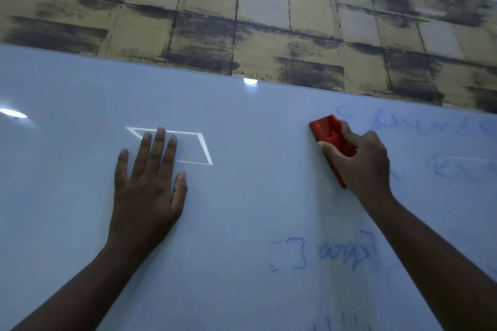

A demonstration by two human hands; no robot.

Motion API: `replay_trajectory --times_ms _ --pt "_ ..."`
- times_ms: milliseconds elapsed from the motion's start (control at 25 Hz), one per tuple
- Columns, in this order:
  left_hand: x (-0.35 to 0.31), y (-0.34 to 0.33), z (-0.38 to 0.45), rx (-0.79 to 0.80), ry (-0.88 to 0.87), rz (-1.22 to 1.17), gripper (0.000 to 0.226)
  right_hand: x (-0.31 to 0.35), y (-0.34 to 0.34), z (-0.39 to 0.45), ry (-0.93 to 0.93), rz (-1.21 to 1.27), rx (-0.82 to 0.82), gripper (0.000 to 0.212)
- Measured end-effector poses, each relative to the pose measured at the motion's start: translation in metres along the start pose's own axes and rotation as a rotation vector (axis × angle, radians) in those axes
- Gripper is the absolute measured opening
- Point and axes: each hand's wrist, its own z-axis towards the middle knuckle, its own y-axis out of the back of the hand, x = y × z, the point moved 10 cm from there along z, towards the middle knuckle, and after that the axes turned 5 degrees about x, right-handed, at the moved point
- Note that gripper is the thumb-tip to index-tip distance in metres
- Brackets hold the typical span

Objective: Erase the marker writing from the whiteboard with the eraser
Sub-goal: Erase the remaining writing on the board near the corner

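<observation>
Glossy white whiteboard [242, 209] fills the lower part of the view, its top edge running beneath wallpaper [242, 8] printed in yellow-tan blocks with dark smudged bands. Ceiling light reflections show on the board, including a bright four-sided outline [204, 148] near its middle. Faint blue marker writing [347, 250] sits low right of centre, with more smeared traces along the upper right and at the bottom edge.

Left hand [146, 185] lies flat on the board, palm down, fingers straight and slightly spread, holding nothing; its fingertips overlap the reflected outline.

Right hand [360, 161] grips a red eraser [329, 134], thumb on the near side and fingers curled over the far side. Eraser is pressed against the board at upper right, just left of the smeared writing.
</observation>
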Motion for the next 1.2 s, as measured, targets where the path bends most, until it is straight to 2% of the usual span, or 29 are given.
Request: replay_trajectory --times_ms 200,400,480,680,1000,1200 --pt "-0.002 -0.001 -0.008 0.035 0.013 -0.028 0.069 0.061 -0.034 -0.058 0.268 -0.028 0.087 0.064" --pt "-0.009 -0.002 -0.030 0.059 0.050 -0.047 0.070 0.133 -0.072 -0.166 0.704 -0.139 0.266 0.066" --pt "-0.010 -0.003 -0.036 0.079 0.058 -0.049 0.070 0.136 -0.075 -0.188 0.764 -0.131 0.296 0.067" --pt "-0.022 0.001 -0.059 0.060 0.092 -0.042 0.066 0.095 -0.052 -0.155 0.631 -0.121 0.255 0.067" --pt "-0.038 0.003 -0.092 0.057 0.060 -0.008 0.065 -0.063 0.031 -0.075 0.090 0.006 0.007 0.064" --pt "-0.044 0.003 -0.100 0.071 0.043 -0.005 0.066 -0.058 0.019 -0.084 0.061 -0.013 -0.052 0.063"
